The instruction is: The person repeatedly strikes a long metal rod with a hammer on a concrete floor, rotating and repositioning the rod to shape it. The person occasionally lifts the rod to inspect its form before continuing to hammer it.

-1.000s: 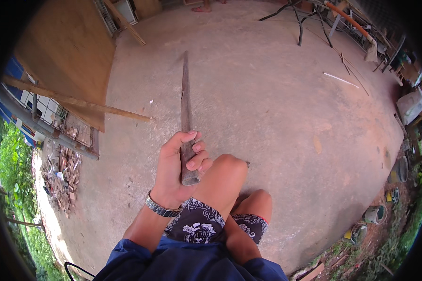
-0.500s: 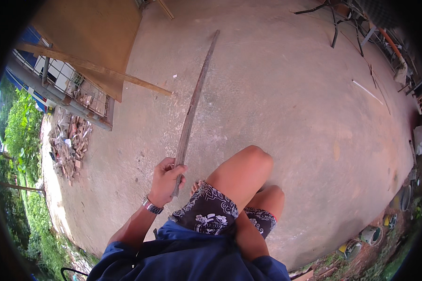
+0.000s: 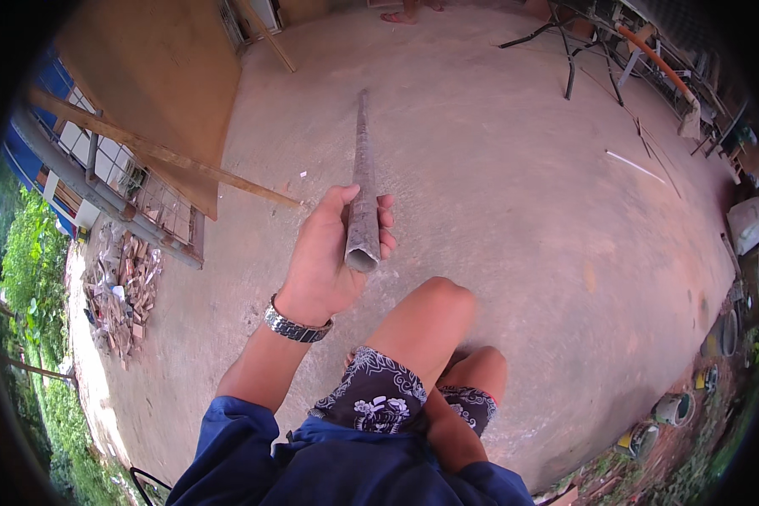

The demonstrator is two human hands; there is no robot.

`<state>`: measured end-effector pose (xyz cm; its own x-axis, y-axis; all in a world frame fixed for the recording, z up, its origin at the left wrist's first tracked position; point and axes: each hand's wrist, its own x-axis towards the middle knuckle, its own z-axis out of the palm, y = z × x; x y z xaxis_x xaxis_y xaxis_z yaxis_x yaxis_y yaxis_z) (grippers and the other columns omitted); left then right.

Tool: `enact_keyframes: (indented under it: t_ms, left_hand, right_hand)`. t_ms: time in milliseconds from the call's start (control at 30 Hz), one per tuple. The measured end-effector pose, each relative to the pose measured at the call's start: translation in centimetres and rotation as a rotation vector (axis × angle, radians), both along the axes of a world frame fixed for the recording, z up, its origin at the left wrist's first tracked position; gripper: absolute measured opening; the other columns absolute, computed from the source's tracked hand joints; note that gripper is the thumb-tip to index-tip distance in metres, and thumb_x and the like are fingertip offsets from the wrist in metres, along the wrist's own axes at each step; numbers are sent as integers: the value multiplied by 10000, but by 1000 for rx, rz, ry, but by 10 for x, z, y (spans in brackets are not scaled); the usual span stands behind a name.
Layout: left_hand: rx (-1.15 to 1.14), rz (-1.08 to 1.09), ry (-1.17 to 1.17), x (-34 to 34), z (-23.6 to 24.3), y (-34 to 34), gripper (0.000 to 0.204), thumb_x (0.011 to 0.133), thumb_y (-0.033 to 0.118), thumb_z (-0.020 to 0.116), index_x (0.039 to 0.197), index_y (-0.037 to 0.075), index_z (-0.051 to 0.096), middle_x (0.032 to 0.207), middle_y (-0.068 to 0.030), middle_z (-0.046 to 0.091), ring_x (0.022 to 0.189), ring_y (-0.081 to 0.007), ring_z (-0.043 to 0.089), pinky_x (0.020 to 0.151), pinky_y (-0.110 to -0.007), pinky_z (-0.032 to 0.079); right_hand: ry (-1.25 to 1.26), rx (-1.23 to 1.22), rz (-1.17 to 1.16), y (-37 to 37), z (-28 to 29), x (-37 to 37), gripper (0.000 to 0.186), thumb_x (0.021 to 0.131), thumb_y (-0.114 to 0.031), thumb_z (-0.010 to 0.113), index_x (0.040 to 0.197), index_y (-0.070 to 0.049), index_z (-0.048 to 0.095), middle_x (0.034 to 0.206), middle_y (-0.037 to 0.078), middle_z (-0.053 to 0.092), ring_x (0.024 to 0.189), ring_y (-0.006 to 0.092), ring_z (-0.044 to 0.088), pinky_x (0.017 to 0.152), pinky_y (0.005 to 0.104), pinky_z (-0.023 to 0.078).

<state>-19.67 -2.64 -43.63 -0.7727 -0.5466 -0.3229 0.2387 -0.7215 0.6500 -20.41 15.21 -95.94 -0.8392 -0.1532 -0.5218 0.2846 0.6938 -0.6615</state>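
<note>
A long, worn grey-brown pipe (image 3: 362, 152) points away from me, with its hollow near end facing me. My left hand (image 3: 325, 253) is closed around it close to that end, the thumb lying along one side and the fingers wrapping the other. A metal-band watch is on that wrist. The pipe's far end tapers off above or against the concrete floor; I cannot tell whether it touches. My right forearm (image 3: 457, 434) passes down between my bent legs, and the right hand is hidden behind my thigh, so its fingers cannot be made out.
A brown board (image 3: 156, 93) with a wooden prop (image 3: 219, 174) and metal pipes stands at the left. Below it lies a heap of scraps (image 3: 122, 291). Black metal legs (image 3: 571, 72) and a white rod (image 3: 637, 166) are at the right. A person's sandalled foot (image 3: 399, 18) shows at the top.
My left hand has risen and moved forward with the pipe, lifting its near end toward me so the hollow opening shows. A person's feet have come into view at the top.
</note>
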Motion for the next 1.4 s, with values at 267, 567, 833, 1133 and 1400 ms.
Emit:
enact_keyframes:
  t_ms: [267, 567, 833, 1133, 1400]
  left_hand:
    - [-224, -69, -545, 85, -97, -6, 288, 1080, 326, 563, 1083, 40, 530, 800, -5, 532, 550, -96, 468, 452, -273, 429]
    - [-1302, -149, -1310, 181, -407, -25, 386, 985, 342, 697, 836, 0, 598, 883, -219, 683, 809, -399, 663, 730, -516, 544]
    - [-1237, -134, -1436, 169, -496, -21, 328, 925, 237, 741, 1092, -14, 610, 1047, -295, 663, 921, -507, 657, 808, -594, 530]
    - [-1097, -298, -1564, 142, -456, -47, 550, 893, 291, 760, 1280, -41, 552, 1247, -275, 592, 1202, -459, 553, 993, -576, 467]
    - [-1301, 179, -1419, -42, -475, -214, 953, 971, 592, 594, 1615, -29, 266, 1674, -332, 183, 1539, -537, 176, 1223, -696, 154]
  right_hand:
    - [-2, -18, 1, -2, -4, 7, 427, 952, -368, 696, 1129, -16, 530, 1039, 304, 685, 973, 490, 684, 821, 510, 546]
    - [61, 37, -82, 9, 1, 0, 423, 961, -372, 685, 1127, -14, 533, 1025, 304, 695, 960, 494, 692, 808, 508, 553]
    - [43, 159, -102, 29, 30, -35, 419, 986, -385, 655, 1129, -4, 558, 974, 295, 728, 904, 502, 716, 761, 500, 574]
    - [82, -350, -154, 8, 93, -48, 379, 1012, -356, 654, 1070, 17, 689, 871, 98, 765, 755, 146, 697, 661, 349, 562]
    - [82, -459, 50, -96, 128, -134, 310, 1030, -308, 627, 1017, 0, 595, 723, -7, 581, 639, 80, 520, 555, 291, 445]
